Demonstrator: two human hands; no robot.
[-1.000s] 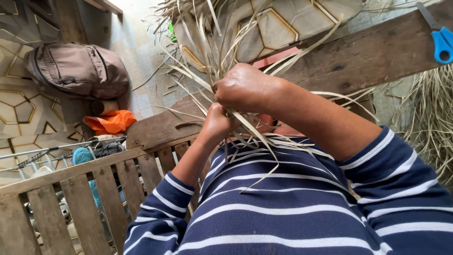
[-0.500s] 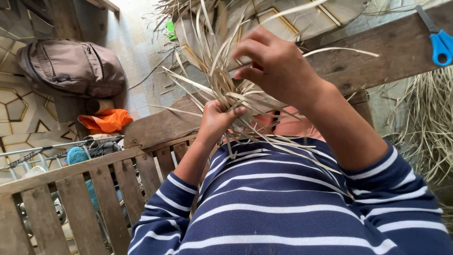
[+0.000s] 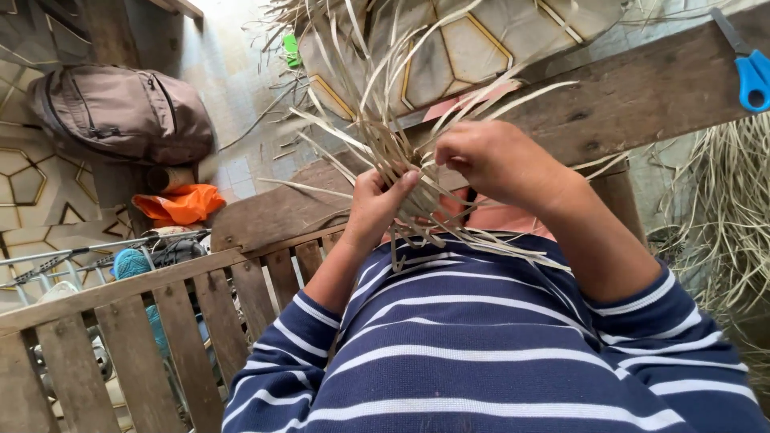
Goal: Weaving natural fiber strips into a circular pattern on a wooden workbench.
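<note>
Pale straw-coloured strips point(image 3: 385, 136) fanned up and outward from a small woven piece point(image 3: 421, 212) held just above the lap of the person in the navy striped sweater point(image 3: 481, 345). The left hand point(image 3: 373, 204) was closed around the lower left side of the weave, thumb pressed up against the strips. The right hand point(image 3: 493, 160) was curled over the top right, fingers pinched on several strands. The two hands sat nearly touching, with the weave between them. Loose ends trailed down across the sweater and reached up past the edge of a dark wooden plank point(image 3: 626, 104) that ran diagonally behind the hands. Blue-handled scissors point(image 3: 750, 72) lay at the plank's far right end, well apart from the work. To the left, a slatted wooden rail point(image 3: 144, 321) bordered the lap, and beyond it a brown backpack point(image 3: 120, 116) and an orange cloth point(image 3: 180, 204) rested on the patterned floor point(image 3: 32, 180). A bundle of dry fibres point(image 3: 730, 216) hung at the right edge, leaving little room there.
</note>
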